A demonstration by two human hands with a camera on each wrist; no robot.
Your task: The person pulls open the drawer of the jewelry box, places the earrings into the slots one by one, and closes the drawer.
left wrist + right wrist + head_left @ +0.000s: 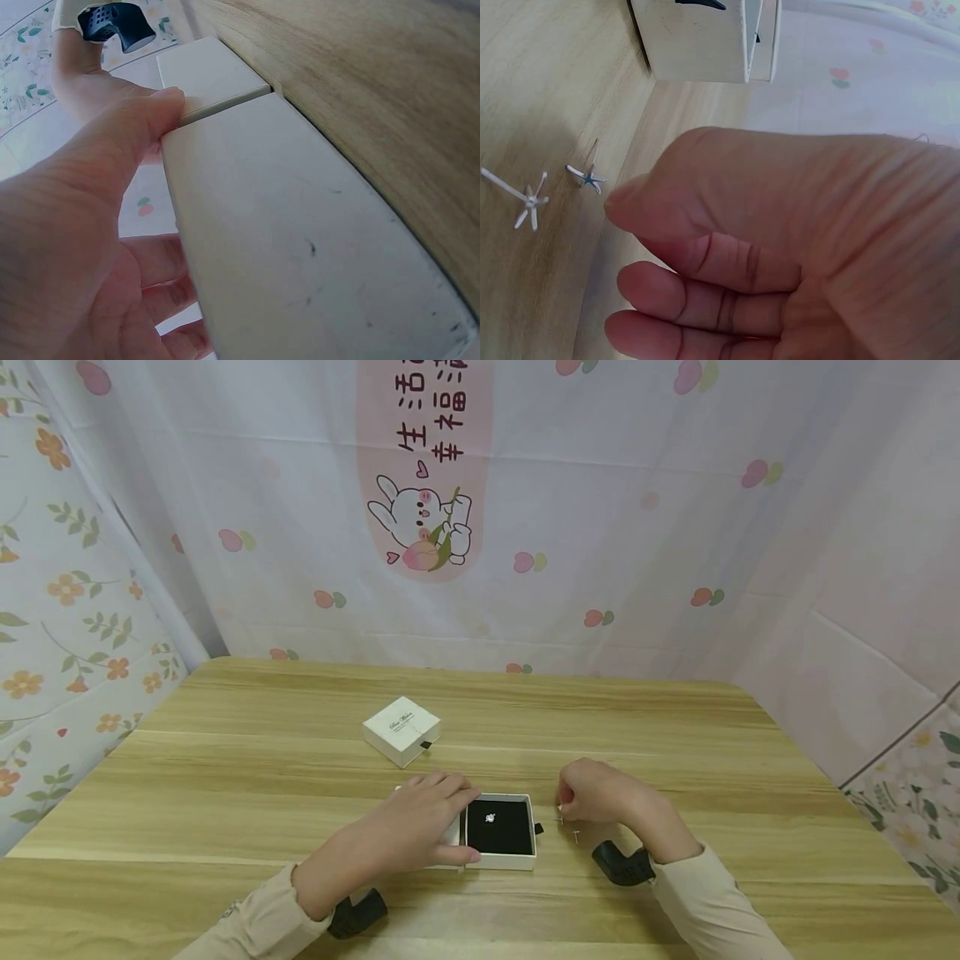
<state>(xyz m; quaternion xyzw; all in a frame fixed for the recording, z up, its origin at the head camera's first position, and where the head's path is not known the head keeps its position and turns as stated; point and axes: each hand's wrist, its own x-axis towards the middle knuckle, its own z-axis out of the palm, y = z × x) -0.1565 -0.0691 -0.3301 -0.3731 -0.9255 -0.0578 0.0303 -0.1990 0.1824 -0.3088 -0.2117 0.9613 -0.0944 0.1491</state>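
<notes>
My left hand (408, 827) lies across a small white sliding jewelry box (300, 225), thumb along its near side and fingers over the far side. From the box a drawer tray (506, 862) is pulled out to the right, with a black tab at its end. A small sparkling piece of jewelry (490, 817) sits on its black pad (510, 835). Right of the tray, my right hand (600, 793) is low over the table, thumb and fingers bent. Just by its thumb tip is a star-shaped stud earring (589, 179); a second stud earring (529, 201) lies near it.
A second white box (402, 727) with printed script and a black tab stands farther back on the wooden table (262, 735). Patterned cloth (570, 527) hangs behind the table. Each wrist wears a black mount (622, 864).
</notes>
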